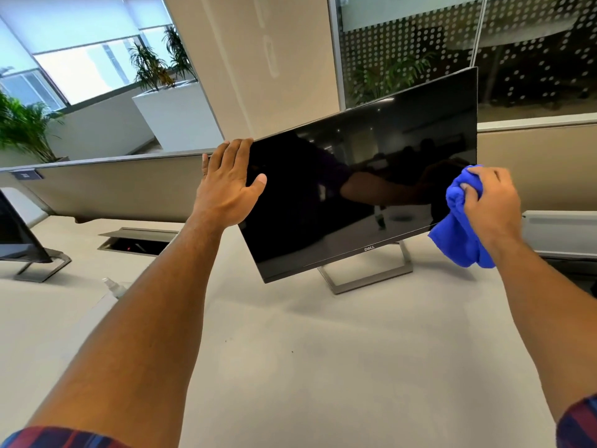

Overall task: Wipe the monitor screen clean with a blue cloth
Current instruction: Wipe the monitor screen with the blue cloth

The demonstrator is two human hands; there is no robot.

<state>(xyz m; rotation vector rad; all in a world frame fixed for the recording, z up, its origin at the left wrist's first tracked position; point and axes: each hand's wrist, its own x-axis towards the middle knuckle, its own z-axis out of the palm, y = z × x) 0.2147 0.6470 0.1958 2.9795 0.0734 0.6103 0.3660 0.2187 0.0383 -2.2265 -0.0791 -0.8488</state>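
Broadly, a pale desk [323,367] fills the lower view, backed by a beige partition [113,185] that runs behind it. On the desk stands the monitor [361,189], its dark screen off and reflecting the person's arm and the room; the panel rests on an open metal stand [368,276] whose frame shows below the bottom bezel. A white planter box [174,114] with green plants sits beyond the partition, at the window. At the far left edge is part of a second monitor [16,234] on its own angled foot. A cable hatch [135,240] is set open into the desk between the two monitors.

The left hand [226,185] lies at the monitor's upper left corner, fingers straight and together over the edge, thumb spread out onto the screen's face. The right hand [487,202] is at the screen's lower right area, its fingers curled round a bunched blue cloth [458,234]; the cloth touches the screen near the right edge and hangs down past the bottom corner. A small clear spray bottle [113,286] peeks out beside the left forearm.
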